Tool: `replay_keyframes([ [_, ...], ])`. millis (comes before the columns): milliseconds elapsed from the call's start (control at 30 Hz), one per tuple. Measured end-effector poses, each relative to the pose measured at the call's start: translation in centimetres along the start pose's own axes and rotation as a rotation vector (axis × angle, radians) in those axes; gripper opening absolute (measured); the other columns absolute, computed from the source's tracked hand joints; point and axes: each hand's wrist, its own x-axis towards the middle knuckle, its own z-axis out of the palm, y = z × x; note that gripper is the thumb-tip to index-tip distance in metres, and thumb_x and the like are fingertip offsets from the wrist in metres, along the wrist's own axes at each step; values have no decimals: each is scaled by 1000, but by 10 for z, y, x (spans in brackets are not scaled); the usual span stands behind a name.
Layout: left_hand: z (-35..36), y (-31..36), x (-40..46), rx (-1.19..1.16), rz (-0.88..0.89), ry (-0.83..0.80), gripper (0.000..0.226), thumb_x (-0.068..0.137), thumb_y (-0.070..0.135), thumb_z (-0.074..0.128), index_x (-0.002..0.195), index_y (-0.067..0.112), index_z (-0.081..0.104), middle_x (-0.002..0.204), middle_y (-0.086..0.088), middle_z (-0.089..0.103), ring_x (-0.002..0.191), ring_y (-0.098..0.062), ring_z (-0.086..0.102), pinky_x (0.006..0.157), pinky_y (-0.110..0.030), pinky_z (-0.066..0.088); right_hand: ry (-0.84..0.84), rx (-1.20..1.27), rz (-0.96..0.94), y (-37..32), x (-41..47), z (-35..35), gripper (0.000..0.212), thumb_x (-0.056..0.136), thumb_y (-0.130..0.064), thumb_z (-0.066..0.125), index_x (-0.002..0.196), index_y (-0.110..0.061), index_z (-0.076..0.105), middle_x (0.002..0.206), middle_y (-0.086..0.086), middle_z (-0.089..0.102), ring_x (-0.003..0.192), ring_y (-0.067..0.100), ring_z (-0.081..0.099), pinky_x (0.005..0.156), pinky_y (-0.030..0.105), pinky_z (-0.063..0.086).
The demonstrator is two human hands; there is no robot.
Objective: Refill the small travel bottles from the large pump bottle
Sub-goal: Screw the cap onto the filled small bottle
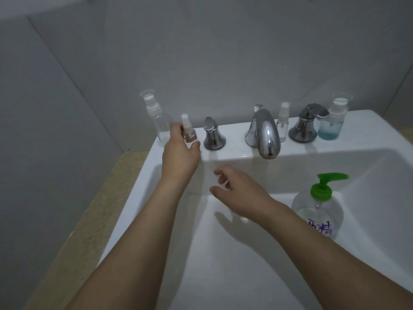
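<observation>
Small pinkish bottle (189,133) blurred, pinched in left hand (180,157); right hand (239,193) loosely spread, empty.

pump bottle (317,211), purple "精" legible

Left hand (180,153) pinches a small pinkish spray bottle (188,131) at the sink (225,153) ledge; right hand (240,193) hovers, fingers loose.
</observation>
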Motion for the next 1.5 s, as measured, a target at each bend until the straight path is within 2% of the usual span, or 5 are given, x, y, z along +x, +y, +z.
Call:
replay_keyframes([
  [467,6,-13,10,-71,-171,-102,48,79,32,71,122,20,54,115,7,62,107,-14,60,90,-39,51,-67,-50,-12,5,2,3,41,90,-35,56,130,-25,51,120,-7,52,97,6,48,90,23,40],
  [767,-20,-31,-1,-150,-254,268,34,80,23,65,107,16,45,114,-2,51,102,-19,50,81,-23,36,-92,-50,-11,4,2,5,41,91,-34,56,130,-25,50,121,-7,51,96,6,47,87,23,39],
  [1000,-9,-35,38,-194,-230,298,86,77,29,70,146,10,22,145,-9,37,132,-24,40,109,-35,34,-87,-39,-16,3,3,4,41,90,-34,56,130,-25,50,121,-7,51,96,6,47,91,24,41],
  [1200,-6,-31,39,-279,-262,328,74,79,26,64,141,19,24,105,-4,62,93,-24,63,85,-36,51,-86,-50,-23,5,3,4,42,91,-34,56,131,-24,50,120,-6,51,95,6,47,90,24,40],
  [1500,-40,-24,-33,-420,-195,140,46,73,22,72,110,22,46,97,2,64,78,-8,63,70,-28,50,-107,3,9,-1,-2,-2,48,89,-35,59,134,-24,45,121,-7,50,97,8,50,81,26,46],
])
